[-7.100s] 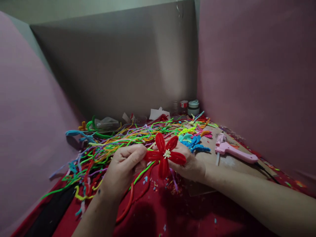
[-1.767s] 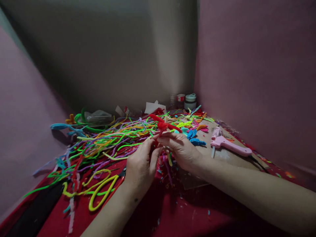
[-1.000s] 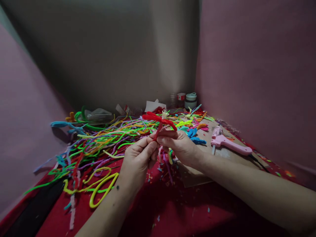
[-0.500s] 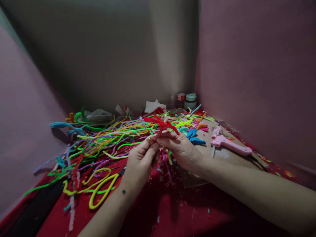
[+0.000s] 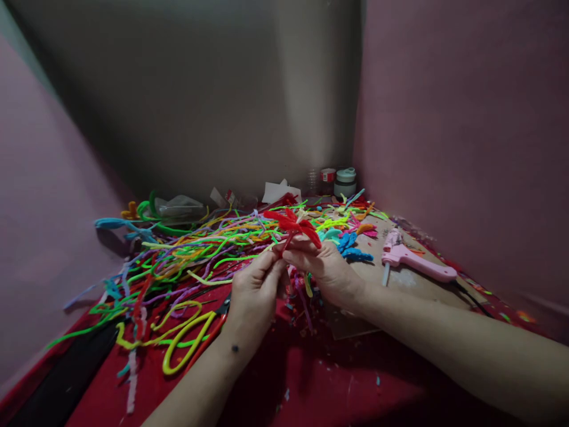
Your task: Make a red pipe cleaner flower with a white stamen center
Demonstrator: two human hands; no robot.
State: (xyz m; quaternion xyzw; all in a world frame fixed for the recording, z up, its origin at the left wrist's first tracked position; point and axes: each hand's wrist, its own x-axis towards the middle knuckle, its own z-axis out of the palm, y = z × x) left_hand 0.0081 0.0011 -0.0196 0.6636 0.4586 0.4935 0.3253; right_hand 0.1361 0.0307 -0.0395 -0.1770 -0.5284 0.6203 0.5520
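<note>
A red pipe-cleaner flower [image 5: 294, 223] is held up over the table, seen edge-on with its petals spread above my fingers. My right hand [image 5: 326, 268] pinches it just under the petals, fingers closed. My left hand [image 5: 256, 290] is closed too, fingertips pinching the red stem below the flower, right against my right hand. Behind and to the left lies a heap of loose pipe cleaners [image 5: 195, 246] in green, purple, orange and yellow.
A pink glue gun [image 5: 415, 261] lies on brown cardboard [image 5: 413, 284] at the right, beside blue pipe-cleaner shapes [image 5: 351, 249]. Yellow-handled scissors [image 5: 186, 335] rest on the red cloth [image 5: 311, 379] near my left forearm. Small jars [image 5: 340, 181] stand in the back corner. Pink partitions close both sides.
The flower has turned from facing me to edge-on, and both hands now pinch its stem below the petals. Over the last second the hands and flower hardly shift.
</note>
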